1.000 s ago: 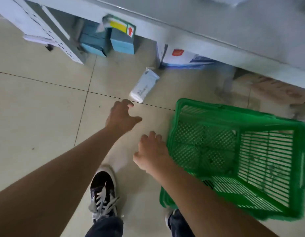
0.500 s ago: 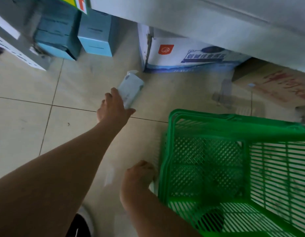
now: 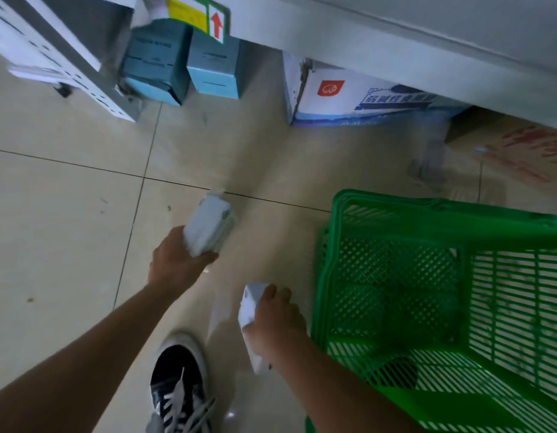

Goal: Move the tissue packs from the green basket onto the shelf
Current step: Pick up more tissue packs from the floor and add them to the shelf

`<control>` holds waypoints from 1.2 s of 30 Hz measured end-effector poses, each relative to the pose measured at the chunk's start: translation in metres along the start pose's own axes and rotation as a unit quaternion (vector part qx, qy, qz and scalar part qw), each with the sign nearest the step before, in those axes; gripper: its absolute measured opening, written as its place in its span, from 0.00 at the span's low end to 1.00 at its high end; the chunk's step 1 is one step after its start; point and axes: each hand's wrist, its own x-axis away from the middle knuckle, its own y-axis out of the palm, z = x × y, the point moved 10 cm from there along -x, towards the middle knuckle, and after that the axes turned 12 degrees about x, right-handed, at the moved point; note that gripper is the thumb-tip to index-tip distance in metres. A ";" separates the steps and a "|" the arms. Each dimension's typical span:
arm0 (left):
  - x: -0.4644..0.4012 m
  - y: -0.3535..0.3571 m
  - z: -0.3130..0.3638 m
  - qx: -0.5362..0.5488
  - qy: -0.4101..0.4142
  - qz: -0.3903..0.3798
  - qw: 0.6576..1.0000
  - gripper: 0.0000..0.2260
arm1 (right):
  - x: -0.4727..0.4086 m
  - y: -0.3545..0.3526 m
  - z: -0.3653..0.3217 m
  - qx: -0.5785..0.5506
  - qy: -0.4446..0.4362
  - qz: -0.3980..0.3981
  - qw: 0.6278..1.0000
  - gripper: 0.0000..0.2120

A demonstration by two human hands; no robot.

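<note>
Fingers of the left hand (image 3: 174, 264) wrap around the lower end of a pale tissue pack (image 3: 210, 225), which sticks out forward and up from the grip, clear of the tiled floor (image 3: 68, 214); its outline is blurred. Fingers of the right hand (image 3: 275, 320) close over a second tissue pack (image 3: 250, 303), whose white end shows to the left of the knuckles, while another bit of white shows below the wrist. This hand sits just beside the left wall of the green basket (image 3: 427, 214), outside it. Nothing but bare mesh shows in the part of the basket that is in view, and it stands on the floor at the right, tilted in the wide-angle view. Along the top runs the grey edge of the shelf (image 3: 364, 42), with two blue boxes (image 3: 183, 64) tucked under it on the left, a white carton with a red mark (image 3: 358, 98) under its middle and a brown cardboard box (image 3: 520, 145) further right. Both packs are well apart from the shelf, low down near the floor. A dark sneaker with white laces (image 3: 177, 389) stands on the tiles between the two forearms
</note>
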 end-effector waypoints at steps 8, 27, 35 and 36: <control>0.068 -0.050 -0.054 0.182 -0.117 -0.029 0.976 0.19 | 0.040 -0.016 -0.018 -0.259 -0.042 0.023 0.965 0.36; 0.211 -0.149 0.118 0.392 -0.028 -0.067 0.917 0.28 | 0.213 -0.181 0.022 -0.448 -0.112 0.154 0.873 0.14; 0.294 -0.223 0.246 0.408 0.016 -0.101 0.907 0.29 | 0.349 -0.287 0.025 -0.478 -0.148 0.194 0.844 0.11; 0.307 -0.237 0.263 0.409 0.023 -0.101 0.907 0.30 | 0.370 -0.301 0.024 -0.480 -0.154 0.201 0.840 0.11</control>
